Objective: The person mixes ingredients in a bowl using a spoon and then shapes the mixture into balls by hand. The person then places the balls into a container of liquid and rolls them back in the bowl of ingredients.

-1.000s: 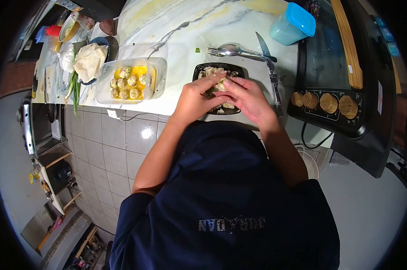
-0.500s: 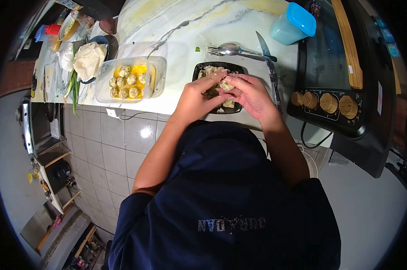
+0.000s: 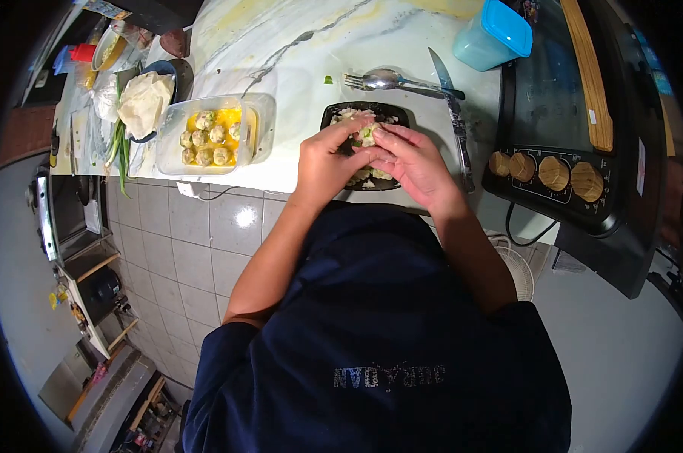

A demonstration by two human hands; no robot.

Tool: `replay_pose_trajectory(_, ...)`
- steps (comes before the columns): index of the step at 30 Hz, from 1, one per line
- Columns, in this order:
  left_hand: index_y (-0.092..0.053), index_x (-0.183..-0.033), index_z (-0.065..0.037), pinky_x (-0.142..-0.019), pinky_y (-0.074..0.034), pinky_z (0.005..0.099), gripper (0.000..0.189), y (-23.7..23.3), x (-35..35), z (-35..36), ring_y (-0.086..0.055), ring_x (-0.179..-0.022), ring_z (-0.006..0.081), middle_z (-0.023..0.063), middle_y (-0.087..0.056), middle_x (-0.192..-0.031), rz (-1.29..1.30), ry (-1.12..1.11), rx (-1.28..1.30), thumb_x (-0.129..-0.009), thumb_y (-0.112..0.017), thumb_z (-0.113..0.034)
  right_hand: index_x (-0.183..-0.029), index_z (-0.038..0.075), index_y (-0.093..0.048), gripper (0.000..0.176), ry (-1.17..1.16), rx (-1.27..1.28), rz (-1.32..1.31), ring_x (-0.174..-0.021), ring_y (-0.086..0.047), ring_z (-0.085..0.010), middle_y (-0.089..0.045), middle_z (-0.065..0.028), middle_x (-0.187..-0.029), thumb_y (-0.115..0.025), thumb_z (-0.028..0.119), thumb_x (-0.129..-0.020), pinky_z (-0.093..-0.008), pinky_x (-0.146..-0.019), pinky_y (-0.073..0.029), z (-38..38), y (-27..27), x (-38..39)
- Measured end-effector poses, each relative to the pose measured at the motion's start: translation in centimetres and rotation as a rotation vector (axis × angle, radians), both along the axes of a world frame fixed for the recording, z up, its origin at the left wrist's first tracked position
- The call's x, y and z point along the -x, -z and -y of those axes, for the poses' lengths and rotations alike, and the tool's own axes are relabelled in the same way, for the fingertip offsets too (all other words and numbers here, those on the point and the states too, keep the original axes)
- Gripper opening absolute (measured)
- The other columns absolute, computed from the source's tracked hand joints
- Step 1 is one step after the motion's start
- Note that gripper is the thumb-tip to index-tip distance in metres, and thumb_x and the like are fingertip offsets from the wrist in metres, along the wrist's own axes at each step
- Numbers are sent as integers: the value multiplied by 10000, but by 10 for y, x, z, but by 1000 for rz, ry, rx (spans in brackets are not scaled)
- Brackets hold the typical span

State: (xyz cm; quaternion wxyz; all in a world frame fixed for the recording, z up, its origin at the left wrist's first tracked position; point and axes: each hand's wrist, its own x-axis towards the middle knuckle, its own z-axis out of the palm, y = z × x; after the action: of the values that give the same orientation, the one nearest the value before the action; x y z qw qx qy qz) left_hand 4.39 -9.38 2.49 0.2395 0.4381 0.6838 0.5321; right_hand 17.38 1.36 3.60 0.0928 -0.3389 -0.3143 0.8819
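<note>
Between the fingertips of both hands is a small lump of pale filling (image 3: 368,135) with green bits. My left hand (image 3: 329,157) curls round it from the left, and my right hand (image 3: 418,164) pinches it from the right. Both are held over a black tray (image 3: 328,117) of loose pale and green filling, much of it hidden under the fingers. To the left, a clear plastic container (image 3: 172,136) holds several round balls (image 3: 218,134) sitting in yellow liquid, apparently beaten egg.
A fork and spoon (image 3: 387,80) lie behind the tray, with a knife (image 3: 446,74) and a dark-handled utensil (image 3: 462,143) to its right. A blue-lidded container (image 3: 500,38) and an oven with wooden knobs (image 3: 553,174) stand right. Wrappers on a plate (image 3: 145,102) and green onions (image 3: 121,151) lie left.
My fingers have shifted around the lump, which now shows more plainly between the fingertips. Both hands stay over the tray. The view has shifted slightly.
</note>
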Motion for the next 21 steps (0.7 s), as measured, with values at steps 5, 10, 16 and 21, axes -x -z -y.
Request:
replay_pose_trajectory(5,-629,-1219,-88,-890,-508,312,530,-16,23,1,-655,-1036,243,102,-667,-1162,-49,277,-7,-714,-790,-71,-1152,-26,-596,280,-114,-56,-15,-946,-657,-196,-659,-119,-1076,-606,141,-927,-337,-869,-525,-20,-6,-5)
replay_pose_trajectory(10,-653,-1182,-86,-847,-521,300,479,-18,27,0,-677,-969,225,101,-688,-1107,-22,293,45,-723,-789,-82,-1140,-44,-600,298,-152,-71,-12,-943,-654,-178,-662,-114,-1044,-625,155,-919,-300,-832,-538,-23,-7,-6)
replay_pose_trajectory(16,-689,-1114,-70,-803,-533,286,397,-15,27,1,-689,-918,200,95,-705,-1056,48,241,90,-729,-786,-86,-1151,-43,-594,303,-207,-79,-56,-935,-655,-174,-659,-117,-1053,-605,168,-933,-303,-861,-535,-22,-9,-8)
replay_pose_trajectory(21,-690,-1108,-68,-787,-542,291,400,-6,26,1,-691,-904,196,95,-706,-1056,1,221,10,-720,-789,-82,-1165,-50,-587,318,-261,7,-114,-958,-645,-178,-651,-119,-1061,-584,183,-950,-311,-876,-530,-24,-10,-9)
